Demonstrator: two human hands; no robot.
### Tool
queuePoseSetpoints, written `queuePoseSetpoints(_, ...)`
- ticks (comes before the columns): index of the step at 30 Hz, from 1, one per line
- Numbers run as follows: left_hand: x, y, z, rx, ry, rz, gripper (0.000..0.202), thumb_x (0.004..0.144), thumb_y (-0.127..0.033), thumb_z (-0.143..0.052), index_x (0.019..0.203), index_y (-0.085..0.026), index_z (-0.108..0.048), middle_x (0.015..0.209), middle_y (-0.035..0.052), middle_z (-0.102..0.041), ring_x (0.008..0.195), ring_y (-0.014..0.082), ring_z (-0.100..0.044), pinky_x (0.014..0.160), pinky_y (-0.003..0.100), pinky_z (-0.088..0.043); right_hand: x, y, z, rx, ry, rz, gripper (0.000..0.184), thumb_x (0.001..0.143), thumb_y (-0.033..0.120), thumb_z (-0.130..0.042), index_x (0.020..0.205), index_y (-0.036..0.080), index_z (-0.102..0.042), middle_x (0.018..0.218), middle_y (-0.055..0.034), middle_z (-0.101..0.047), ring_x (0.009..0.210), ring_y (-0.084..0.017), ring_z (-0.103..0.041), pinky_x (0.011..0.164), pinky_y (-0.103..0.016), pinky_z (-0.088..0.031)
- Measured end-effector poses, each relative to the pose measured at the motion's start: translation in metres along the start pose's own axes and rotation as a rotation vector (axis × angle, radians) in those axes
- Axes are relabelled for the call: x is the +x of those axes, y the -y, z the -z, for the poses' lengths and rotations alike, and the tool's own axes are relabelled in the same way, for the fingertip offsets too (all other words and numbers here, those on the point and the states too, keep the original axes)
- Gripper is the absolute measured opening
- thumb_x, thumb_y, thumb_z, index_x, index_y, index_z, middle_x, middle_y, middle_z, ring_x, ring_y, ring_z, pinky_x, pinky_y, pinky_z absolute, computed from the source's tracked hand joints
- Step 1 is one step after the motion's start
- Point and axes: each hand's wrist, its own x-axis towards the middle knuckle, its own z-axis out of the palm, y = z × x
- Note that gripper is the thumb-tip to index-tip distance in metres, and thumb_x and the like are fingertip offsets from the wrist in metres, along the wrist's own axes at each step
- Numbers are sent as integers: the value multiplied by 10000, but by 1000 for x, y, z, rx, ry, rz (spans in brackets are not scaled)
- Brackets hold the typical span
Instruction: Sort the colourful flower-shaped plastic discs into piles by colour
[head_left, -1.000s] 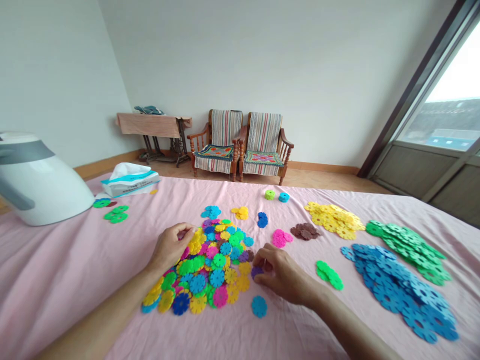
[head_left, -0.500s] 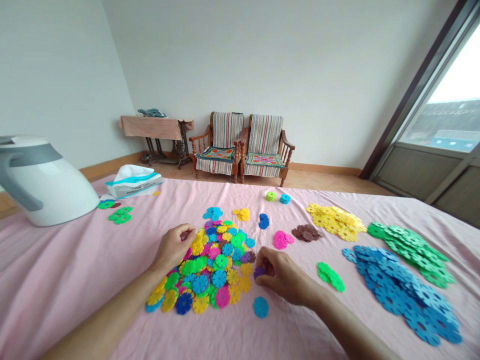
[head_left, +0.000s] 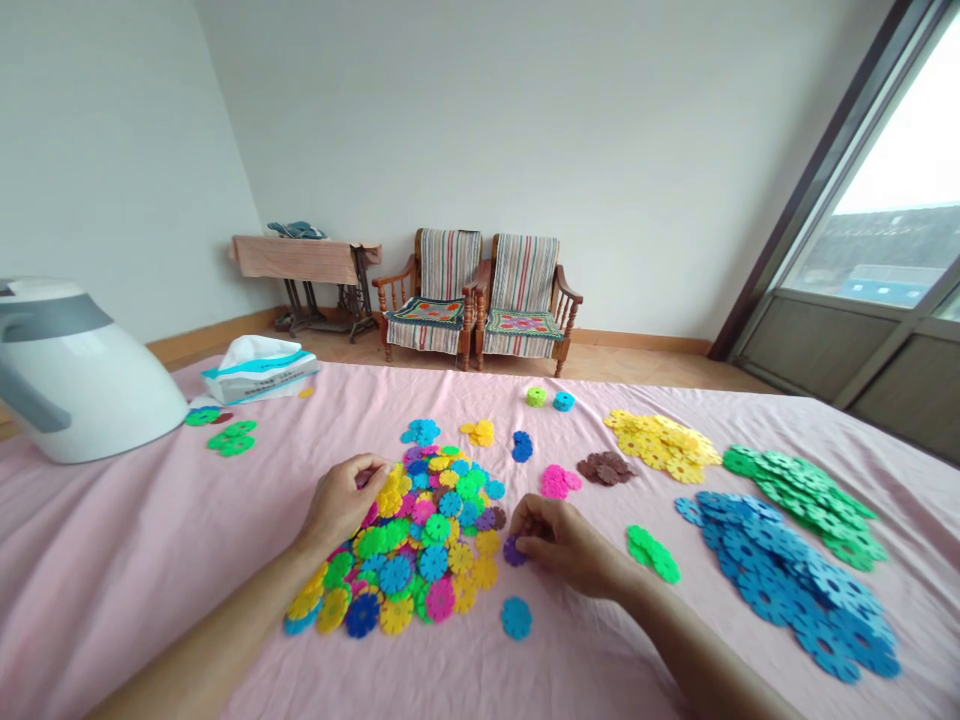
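Observation:
A mixed heap of coloured snowflake discs (head_left: 420, 530) lies on the pink cloth in front of me. My left hand (head_left: 341, 500) rests curled on the heap's left edge, its fingertips pinched on something I cannot make out. My right hand (head_left: 559, 540) sits just right of the heap with its fingers pinched on a purple disc (head_left: 513, 550). A single light blue disc (head_left: 517, 617) lies on the cloth below that hand.
Sorted piles lie to the right: yellow (head_left: 664, 445), green (head_left: 806, 495), blue (head_left: 787, 575), brown (head_left: 604, 466), pink (head_left: 559, 481), small green (head_left: 652, 553). A white kettle (head_left: 75, 375) and a tissue pack (head_left: 259, 367) stand at the left. Two chairs (head_left: 480, 300) are behind the table.
Both hands stay almost where they were; the right hand keeps its pinch on the purple disc. The view has shifted slightly.

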Motion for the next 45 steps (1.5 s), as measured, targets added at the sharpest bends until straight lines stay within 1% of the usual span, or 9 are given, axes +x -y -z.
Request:
queuePoseSetpoints(4,0,0,0,-9,-7,-10,350,734,-498,-509,776,-189,-668,823,38,-718,794,216,-648,725,262,-487,0,2,-1,8,-9,13,205,714,91,-511,876,164,-612,726,19,-619,611,-83,-510,527,-182,-354)
queuePoseSetpoints(10,-1,2,1,2,-16,-13,316,743,-454,-504,783,-186,-666,829,39,-715,795,214,-648,723,258,-483,-1,6,-1,34,9,-13,191,712,85,-491,833,156,-620,742,5,-642,614,-88,-521,530,-189,-361)
queuePoseSetpoints(20,-4,-4,1,65,-30,-75,284,768,-412,-490,792,-187,-663,840,26,-710,802,196,-650,729,242,-480,2,-1,-6,-76,-155,5,108,718,86,-481,757,161,-548,622,40,-533,553,-77,-450,488,-190,-312)
queuePoseSetpoints(28,-3,0,0,112,-24,-109,253,798,-373,-483,802,-186,-653,824,16,-705,786,189,-643,725,252,-483,5,-10,-9,-73,-169,29,98,727,104,-488,762,164,-557,617,37,-534,554,-83,-452,490,-199,-309)
queuePoseSetpoints(30,-4,-2,1,142,-71,-165,225,807,-344,-487,807,-186,-646,839,26,-697,818,194,-632,761,273,-475,5,-10,-10,-60,-172,27,96,731,112,-488,764,168,-559,618,35,-537,553,-86,-451,490,-203,-309)
queuePoseSetpoints(34,-14,-23,1,185,-153,-421,170,832,-276,-502,866,-190,-645,902,46,-668,905,193,-587,842,313,-431,5,-10,-15,-46,-270,5,93,734,122,-490,752,174,-565,606,31,-529,548,-94,-444,487,-210,-312)
queuePoseSetpoints(38,-35,-53,-10,185,-17,-604,106,826,-256,-568,838,-221,-668,802,16,-652,834,170,-564,824,326,-395,7,-7,-22,-31,-357,83,107,726,109,-505,736,174,-589,661,8,-578,604,-110,-489,551,-223,-375)
queuePoseSetpoints(41,-51,-71,-21,165,95,-614,85,794,-274,-630,859,-242,-674,777,-2,-643,801,162,-558,822,338,-367,6,-5,-29,-24,-382,169,94,738,108,-523,751,172,-591,695,0,-598,639,-114,-511,599,-229,-409)
queuePoseSetpoints(45,-62,-85,-31,101,207,-563,114,775,-289,-658,885,-262,-669,808,-14,-649,815,158,-563,832,338,-346,3,-2,-38,-36,-370,239,69,761,113,-536,742,171,-568,697,2,-591,652,-111,-521,613,-222,-421)
